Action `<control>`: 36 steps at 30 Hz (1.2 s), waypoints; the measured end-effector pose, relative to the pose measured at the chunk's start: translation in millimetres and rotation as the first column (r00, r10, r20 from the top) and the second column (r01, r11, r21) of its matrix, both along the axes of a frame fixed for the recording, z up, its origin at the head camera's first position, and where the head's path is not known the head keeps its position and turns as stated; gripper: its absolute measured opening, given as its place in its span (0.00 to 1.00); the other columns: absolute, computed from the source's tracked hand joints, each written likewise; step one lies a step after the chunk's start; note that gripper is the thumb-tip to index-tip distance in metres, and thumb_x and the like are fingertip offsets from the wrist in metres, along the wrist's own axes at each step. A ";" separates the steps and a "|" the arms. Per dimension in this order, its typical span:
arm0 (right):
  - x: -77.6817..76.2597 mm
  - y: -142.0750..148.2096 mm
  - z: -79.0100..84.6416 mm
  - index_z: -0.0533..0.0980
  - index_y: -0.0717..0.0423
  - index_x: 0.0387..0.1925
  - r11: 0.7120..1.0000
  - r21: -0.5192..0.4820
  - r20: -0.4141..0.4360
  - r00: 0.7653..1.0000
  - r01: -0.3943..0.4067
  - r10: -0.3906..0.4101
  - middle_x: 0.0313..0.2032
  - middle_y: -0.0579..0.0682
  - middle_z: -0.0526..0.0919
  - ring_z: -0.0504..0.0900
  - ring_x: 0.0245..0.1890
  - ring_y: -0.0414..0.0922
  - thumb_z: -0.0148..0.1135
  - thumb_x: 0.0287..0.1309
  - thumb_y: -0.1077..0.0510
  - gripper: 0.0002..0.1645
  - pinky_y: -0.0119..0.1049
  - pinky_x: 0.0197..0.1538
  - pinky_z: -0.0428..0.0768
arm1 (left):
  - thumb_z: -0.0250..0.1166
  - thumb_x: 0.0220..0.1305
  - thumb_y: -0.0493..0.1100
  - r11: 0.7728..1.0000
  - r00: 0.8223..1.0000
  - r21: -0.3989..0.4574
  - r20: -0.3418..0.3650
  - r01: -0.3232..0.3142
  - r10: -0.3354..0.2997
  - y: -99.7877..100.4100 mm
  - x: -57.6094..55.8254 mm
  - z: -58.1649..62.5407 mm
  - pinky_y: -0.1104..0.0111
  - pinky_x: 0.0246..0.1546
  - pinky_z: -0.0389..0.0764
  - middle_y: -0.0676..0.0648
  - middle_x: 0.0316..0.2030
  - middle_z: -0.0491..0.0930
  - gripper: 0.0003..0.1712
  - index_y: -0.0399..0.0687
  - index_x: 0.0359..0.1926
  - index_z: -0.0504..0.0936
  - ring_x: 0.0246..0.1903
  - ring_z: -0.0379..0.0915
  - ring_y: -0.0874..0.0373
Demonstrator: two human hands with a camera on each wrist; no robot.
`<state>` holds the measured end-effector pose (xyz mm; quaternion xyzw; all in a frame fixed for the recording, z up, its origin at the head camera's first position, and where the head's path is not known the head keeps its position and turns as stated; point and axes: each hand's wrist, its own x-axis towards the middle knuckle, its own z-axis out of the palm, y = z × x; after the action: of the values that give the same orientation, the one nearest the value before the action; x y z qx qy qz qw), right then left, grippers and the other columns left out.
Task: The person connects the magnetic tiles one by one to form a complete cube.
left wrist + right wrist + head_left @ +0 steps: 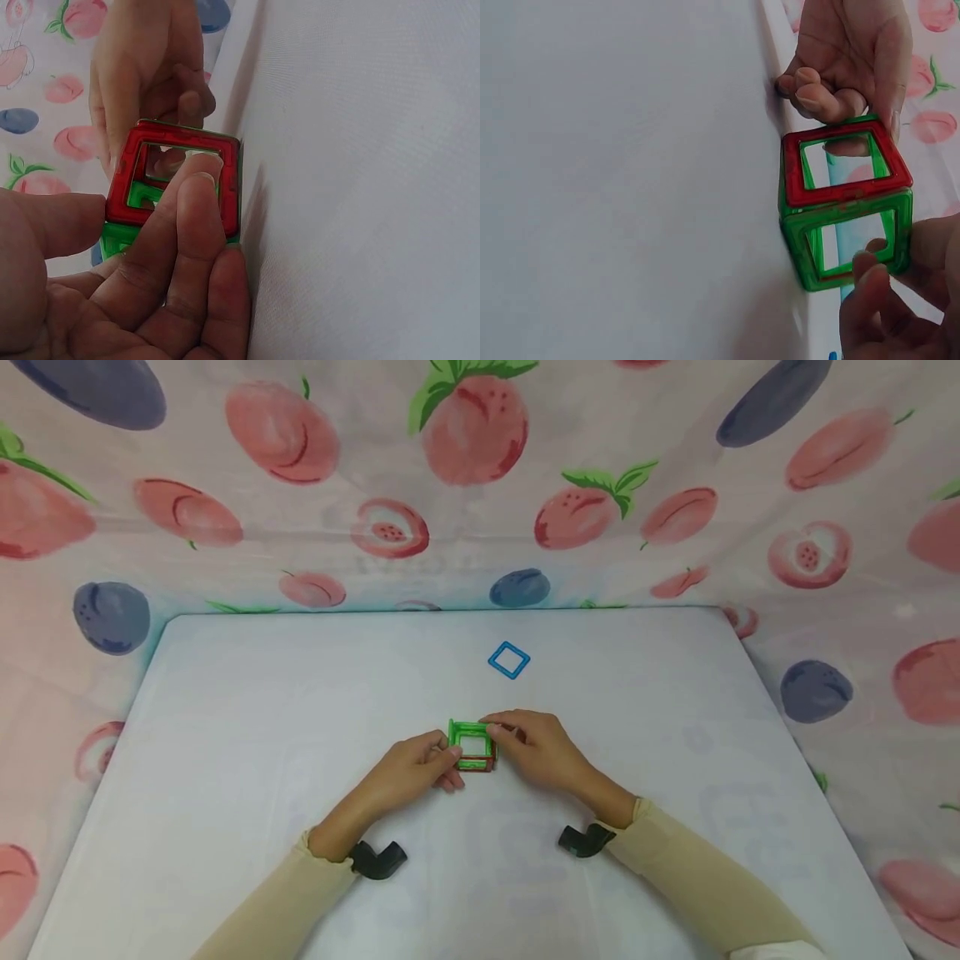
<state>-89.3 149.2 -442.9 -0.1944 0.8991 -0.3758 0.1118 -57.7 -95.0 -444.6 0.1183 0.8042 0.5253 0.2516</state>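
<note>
A small box-like block of square magnetic tiles (472,727), with green and red see-through frames, is between both hands over the white table. My left hand (408,768) grips its left side, the thumb at the near edge. In the left wrist view, the fingers lie across a red tile (187,136). From the right, my right hand (547,747) pinches the block between thumb and fingers. The right wrist view shows a red tile (847,196) joined along an edge to a green tile (870,210), with fingertips overlapping the green one.
A blue square tile frame (498,652) lies flat farther back on the white tabletop (300,693). Behind the table hangs a fruit-print cloth (465,568). Black curved pieces (378,860) stick out from both sleeve cuffs.
</note>
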 end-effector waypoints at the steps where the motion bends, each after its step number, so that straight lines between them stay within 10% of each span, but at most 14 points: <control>1: -1.0 -1.4 -0.4 0.84 0.44 0.55 1.000 -0.005 -0.002 1.000 0.015 -0.015 0.42 0.39 0.88 0.77 0.32 0.39 0.58 0.74 0.48 0.15 0.33 0.36 0.77 | 0.55 0.78 0.52 1.000 1.000 0.003 0.003 0.000 0.000 0.2 0.2 -0.1 0.65 0.41 0.75 0.51 0.31 0.89 0.16 0.44 0.42 0.78 0.32 0.86 0.57; 15: -8.5 -10.8 0.1 0.85 0.47 0.44 0.995 -0.035 0.081 0.992 0.095 -0.092 0.37 0.43 0.88 0.81 0.37 0.41 0.58 0.74 0.48 0.13 0.38 0.43 0.79 | 0.56 0.78 0.52 1.000 1.000 -0.002 0.002 -0.010 0.010 1.8 1.8 2.5 0.68 0.40 0.78 0.51 0.30 0.90 0.15 0.47 0.39 0.78 0.32 0.86 0.58; 24: -9.0 -14.6 -0.3 0.82 0.51 0.43 0.998 0.062 -0.044 0.999 -0.020 0.022 0.30 0.43 0.79 0.74 0.32 0.40 0.53 0.77 0.53 0.12 0.34 0.38 0.75 | 0.56 0.77 0.52 1.000 1.000 -0.012 0.005 -0.016 0.016 1.1 1.8 2.2 0.65 0.42 0.76 0.52 0.30 0.89 0.15 0.47 0.38 0.78 0.32 0.86 0.58; 36: -14.1 -13.0 4.4 0.85 0.51 0.44 0.998 0.057 0.041 0.999 -0.019 0.016 0.24 0.42 0.78 0.73 0.27 0.39 0.54 0.76 0.51 0.15 0.32 0.32 0.71 | 0.57 0.77 0.52 1.000 1.000 -0.014 0.018 -0.017 0.018 0.8 1.4 0.3 0.69 0.41 0.75 0.52 0.30 0.90 0.14 0.48 0.38 0.78 0.32 0.86 0.59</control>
<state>-103.4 136.2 -438.6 -0.1914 0.9054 -0.3526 0.1388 -56.3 -94.2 -444.2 0.1049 0.8065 0.5231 0.2548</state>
